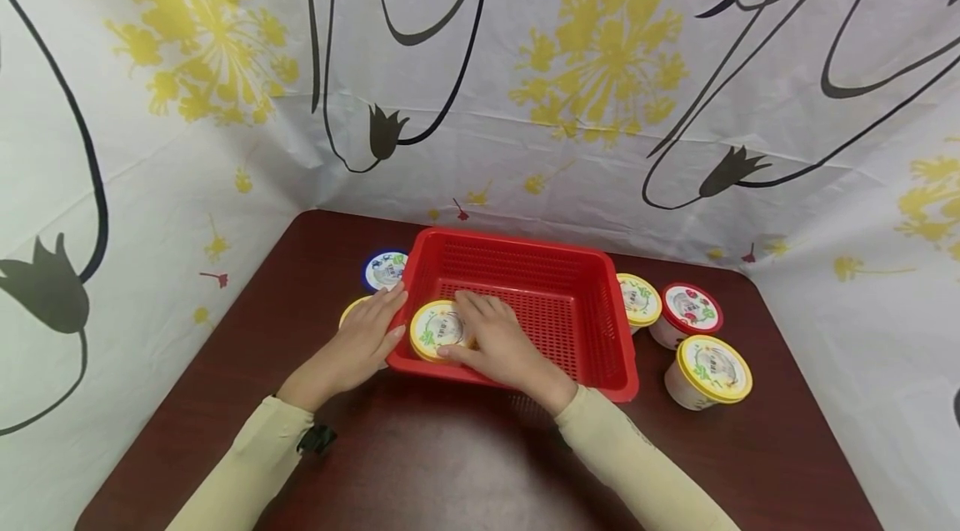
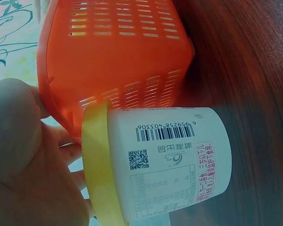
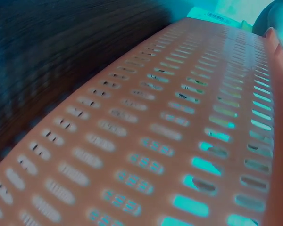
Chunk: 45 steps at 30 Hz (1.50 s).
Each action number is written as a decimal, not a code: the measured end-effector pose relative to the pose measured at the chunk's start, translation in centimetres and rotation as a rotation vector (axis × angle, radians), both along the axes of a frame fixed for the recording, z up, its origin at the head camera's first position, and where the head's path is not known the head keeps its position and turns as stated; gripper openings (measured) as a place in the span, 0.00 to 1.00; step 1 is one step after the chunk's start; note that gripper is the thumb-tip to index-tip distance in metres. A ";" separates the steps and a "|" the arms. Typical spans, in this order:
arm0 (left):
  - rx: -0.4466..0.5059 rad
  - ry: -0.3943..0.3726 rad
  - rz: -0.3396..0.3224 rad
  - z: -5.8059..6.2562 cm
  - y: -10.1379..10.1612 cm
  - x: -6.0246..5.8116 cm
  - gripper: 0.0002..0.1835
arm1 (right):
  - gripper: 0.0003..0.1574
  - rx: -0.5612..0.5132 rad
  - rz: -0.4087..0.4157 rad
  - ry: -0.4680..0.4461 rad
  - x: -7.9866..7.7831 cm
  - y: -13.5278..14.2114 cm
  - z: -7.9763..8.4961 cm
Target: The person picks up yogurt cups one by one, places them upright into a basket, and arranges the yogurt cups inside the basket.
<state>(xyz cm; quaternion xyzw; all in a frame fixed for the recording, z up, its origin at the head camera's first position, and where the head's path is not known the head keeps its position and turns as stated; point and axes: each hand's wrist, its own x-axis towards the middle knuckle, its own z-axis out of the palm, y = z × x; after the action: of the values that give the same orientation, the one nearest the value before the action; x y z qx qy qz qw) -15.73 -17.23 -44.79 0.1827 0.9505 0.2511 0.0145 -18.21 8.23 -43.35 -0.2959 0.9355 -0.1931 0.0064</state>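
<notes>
A red plastic basket with slotted walls stands on the dark table. Inside its front left corner sits a yellow-lidded tub, which my right hand grips across the lid, thumb at the near edge and fingers at the far edge. My left hand lies along the basket's left rim, fingers extended. Beneath it, outside the basket, another yellow-lidded white tub stands close to the basket wall, its lid right at the fingers. The right wrist view shows mostly the slotted basket wall; the right hand's fingers are hidden there.
A blue-lidded tub stands behind the left hand. To the basket's right are a yellow-lidded tub, a red-lidded tub and another yellow-lidded tub. A patterned cloth hangs around the table's back and sides.
</notes>
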 end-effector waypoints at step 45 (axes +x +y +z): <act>-0.001 -0.019 0.025 -0.1 0.1 0.1 0.40 | 0.54 0.029 -0.156 0.125 -0.4 9.7 2.1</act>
<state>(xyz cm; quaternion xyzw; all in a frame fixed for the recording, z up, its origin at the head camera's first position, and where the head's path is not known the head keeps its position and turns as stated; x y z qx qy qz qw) -15.62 -17.11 -44.85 0.1682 0.9526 0.2528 0.0206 -18.59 17.96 -41.28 -0.2338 0.9569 -0.1607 -0.0628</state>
